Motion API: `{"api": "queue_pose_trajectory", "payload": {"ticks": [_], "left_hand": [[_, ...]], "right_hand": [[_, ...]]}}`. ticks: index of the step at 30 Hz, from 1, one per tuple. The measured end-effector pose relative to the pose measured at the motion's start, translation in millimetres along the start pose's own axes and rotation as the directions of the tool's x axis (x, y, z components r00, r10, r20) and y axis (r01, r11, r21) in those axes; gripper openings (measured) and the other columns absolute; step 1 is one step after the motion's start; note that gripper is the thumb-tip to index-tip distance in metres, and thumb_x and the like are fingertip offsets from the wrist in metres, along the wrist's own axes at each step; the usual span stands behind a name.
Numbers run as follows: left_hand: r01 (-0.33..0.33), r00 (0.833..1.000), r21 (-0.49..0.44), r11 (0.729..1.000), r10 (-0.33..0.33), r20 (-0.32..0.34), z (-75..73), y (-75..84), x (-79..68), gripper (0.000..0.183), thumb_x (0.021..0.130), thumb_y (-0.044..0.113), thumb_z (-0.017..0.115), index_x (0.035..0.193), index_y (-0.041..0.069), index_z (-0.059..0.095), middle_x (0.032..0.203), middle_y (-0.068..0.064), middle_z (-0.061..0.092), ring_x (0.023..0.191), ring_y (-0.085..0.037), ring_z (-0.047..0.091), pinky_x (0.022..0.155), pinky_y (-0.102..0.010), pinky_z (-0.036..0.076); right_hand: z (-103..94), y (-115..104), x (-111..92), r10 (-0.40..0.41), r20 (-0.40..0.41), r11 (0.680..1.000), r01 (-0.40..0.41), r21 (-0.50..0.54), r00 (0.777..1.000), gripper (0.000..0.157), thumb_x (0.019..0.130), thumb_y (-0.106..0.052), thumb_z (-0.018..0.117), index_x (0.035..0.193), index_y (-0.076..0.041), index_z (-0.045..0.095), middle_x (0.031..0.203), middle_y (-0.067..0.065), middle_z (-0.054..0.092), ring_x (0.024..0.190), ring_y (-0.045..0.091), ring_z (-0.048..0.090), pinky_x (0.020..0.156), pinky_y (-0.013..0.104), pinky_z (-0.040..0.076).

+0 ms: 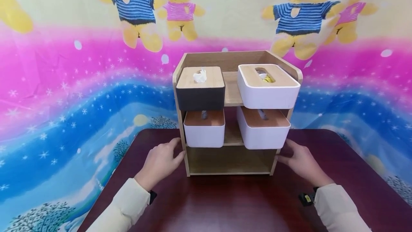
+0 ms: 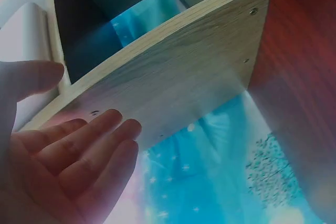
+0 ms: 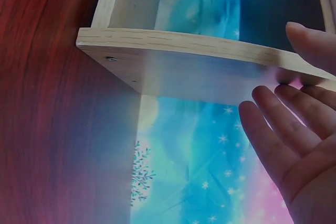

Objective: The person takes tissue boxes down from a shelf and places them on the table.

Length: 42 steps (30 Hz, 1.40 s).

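A small wooden shelf point(image 1: 233, 142) stands upright on the table, carrying tissue boxes on two levels. On top are a dark tissue box point(image 1: 201, 98) with a tissue poking out and a white tissue box point(image 1: 269, 96). Below sit another white tissue box point(image 1: 205, 136) and a larger white tissue box point(image 1: 267, 137). My left hand point(image 1: 162, 160) is at the shelf's left side panel point(image 2: 178, 66), thumb by the front edge, fingers extended along the outside. My right hand point(image 1: 301, 162) mirrors it at the right side panel point(image 3: 194, 69), fingers nearly straight; contact is unclear.
The dark red table point(image 1: 225, 203) has a glossy top. Behind it hangs a patterned cloth point(image 1: 96, 81) with bears and snowflakes. A black strap device point(image 1: 306, 199) is on my right wrist. The larger tissue boxes jut past the shelf's front edge.
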<state>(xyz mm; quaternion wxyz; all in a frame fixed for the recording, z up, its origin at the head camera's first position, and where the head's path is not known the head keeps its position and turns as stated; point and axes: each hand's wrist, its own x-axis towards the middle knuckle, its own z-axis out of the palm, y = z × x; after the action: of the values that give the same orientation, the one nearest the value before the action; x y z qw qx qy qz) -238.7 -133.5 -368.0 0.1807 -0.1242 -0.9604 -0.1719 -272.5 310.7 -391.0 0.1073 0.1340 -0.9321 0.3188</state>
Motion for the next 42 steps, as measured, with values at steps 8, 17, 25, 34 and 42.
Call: {"api": "queue_pose_trajectory", "payload": {"ticks": [8, 17, 25, 34, 42], "left_hand": [[0.098, 0.993, -0.101, 0.990, -0.091, 0.069, 26.8, -13.7, 5.6, 0.069, 0.086, 0.037, 0.072, 0.140, 0.002, 0.048, 0.066, -0.001, 0.062, 0.054, -0.016, 0.059, 0.055, -0.035, 0.053], [0.164, 0.986, -0.390, 0.906, -0.134, 0.103, 64.0, -26.7, 12.6, 0.077, 0.086, 0.030, 0.075, 0.149, 0.010, 0.036, 0.132, -0.013, 0.058, 0.110, -0.028, 0.062, 0.086, -0.045, 0.053], [0.153, 0.987, -0.604, 0.782, -0.155, 0.049, 89.0, -35.1, 11.1, 0.073, 0.083, 0.034, 0.078, 0.145, 0.021, 0.042, 0.119, -0.012, 0.065, 0.100, -0.023, 0.065, 0.078, -0.039, 0.056], [0.250, 0.965, -0.815, 0.523, -0.208, 0.163, 113.2, -42.7, 6.1, 0.082, 0.077, 0.037, 0.082, 0.148, 0.023, 0.042, 0.133, -0.009, 0.054, 0.120, -0.032, 0.053, 0.095, -0.049, 0.045], [0.302, 0.948, -0.900, 0.315, -0.196, 0.250, 135.4, -52.3, -0.6, 0.085, 0.078, 0.019, 0.083, 0.150, 0.016, 0.039, 0.141, -0.012, 0.049, 0.129, -0.032, 0.045, 0.100, -0.044, 0.041]], "right_hand": [[-3.9, -6.1, 1.7, -0.001, -0.021, 1.000, 0.001, -0.028, 1.000, 0.073, 0.084, -0.017, 0.077, 0.145, -0.001, 0.040, 0.128, 0.024, 0.056, 0.113, 0.043, 0.056, 0.085, 0.057, 0.050], [-8.3, -11.6, -1.2, -0.053, -0.121, 0.998, 0.048, -0.042, 0.991, 0.068, 0.083, -0.013, 0.078, 0.142, -0.002, 0.047, 0.126, 0.022, 0.059, 0.113, 0.042, 0.056, 0.085, 0.059, 0.049], [-21.4, -21.0, 2.9, -0.151, -0.320, 0.988, 0.151, -0.025, 0.935, 0.060, 0.080, -0.006, 0.080, 0.135, -0.004, 0.056, 0.112, 0.015, 0.067, 0.097, 0.032, 0.065, 0.079, 0.024, 0.053], [-49.1, -37.7, 9.1, -0.163, -0.524, 0.978, 0.206, 0.025, 0.836, 0.061, 0.083, -0.009, 0.078, 0.138, -0.026, 0.057, 0.123, 0.006, 0.065, 0.095, 0.001, 0.063, 0.080, 0.007, 0.044], [-71.0, -54.1, 17.6, -0.194, -0.587, 0.969, 0.247, 0.011, 0.786, 0.072, 0.078, -0.004, 0.081, 0.139, -0.031, 0.054, 0.127, 0.002, 0.062, 0.100, -0.001, 0.060, 0.080, 0.007, 0.044]]}}
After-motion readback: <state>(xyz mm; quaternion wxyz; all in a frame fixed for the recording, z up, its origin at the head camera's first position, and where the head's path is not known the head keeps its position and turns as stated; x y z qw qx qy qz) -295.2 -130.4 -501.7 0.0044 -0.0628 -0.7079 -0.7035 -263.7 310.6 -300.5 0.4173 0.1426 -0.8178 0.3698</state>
